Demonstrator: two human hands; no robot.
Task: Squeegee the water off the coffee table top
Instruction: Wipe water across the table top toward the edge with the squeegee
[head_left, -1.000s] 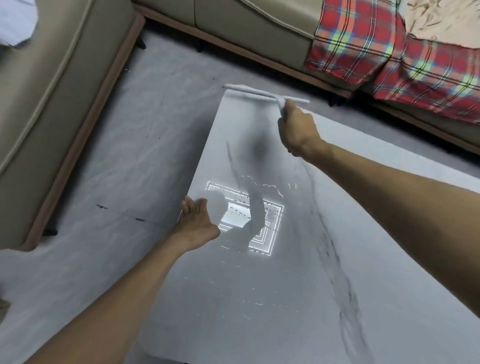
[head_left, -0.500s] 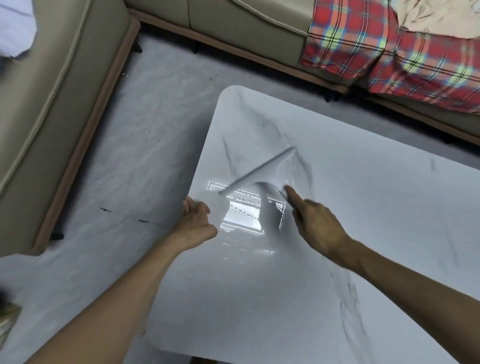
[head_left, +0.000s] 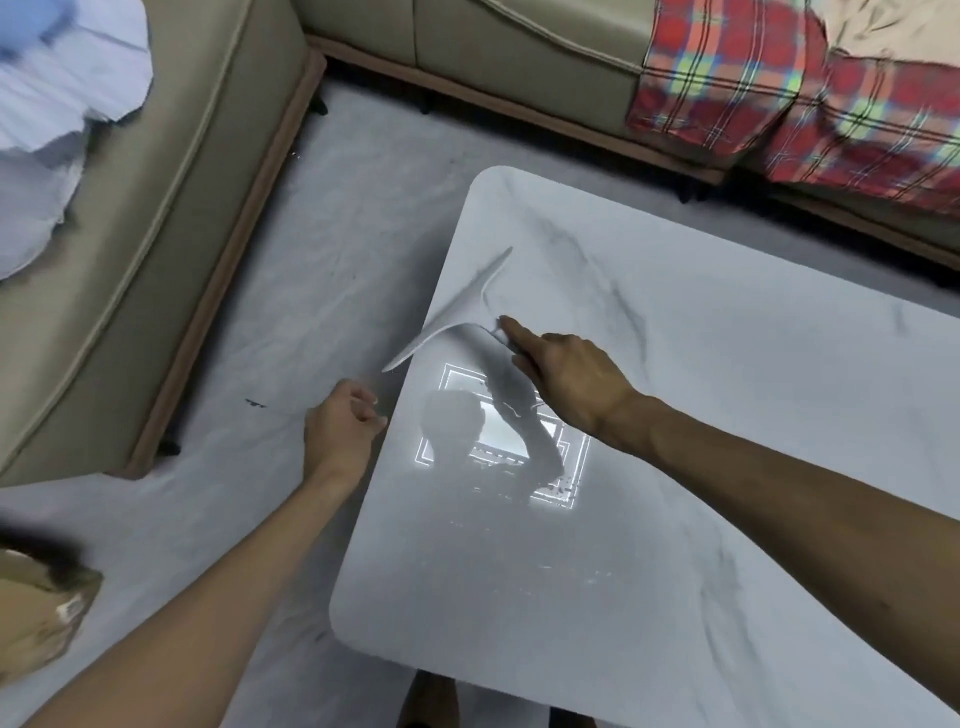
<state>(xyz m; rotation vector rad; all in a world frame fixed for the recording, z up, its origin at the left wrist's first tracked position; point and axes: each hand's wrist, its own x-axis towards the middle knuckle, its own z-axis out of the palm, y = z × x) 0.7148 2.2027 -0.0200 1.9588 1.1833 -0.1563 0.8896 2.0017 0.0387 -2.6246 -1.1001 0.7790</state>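
A single head-worn wide-angle view looks steeply down and forward from above the near edge of the worktop (head_left: 675, 519), close enough that both forearms enter from the bottom corners. The worktop's left end fills the centre and right; floor (head_left: 337, 234) and sofa (head_left: 171, 223) curve around the top and left margins.

Two bare forearms, no sleeves, no watch or rings, left hand (head_left: 340, 431), right hand (head_left: 571, 379)
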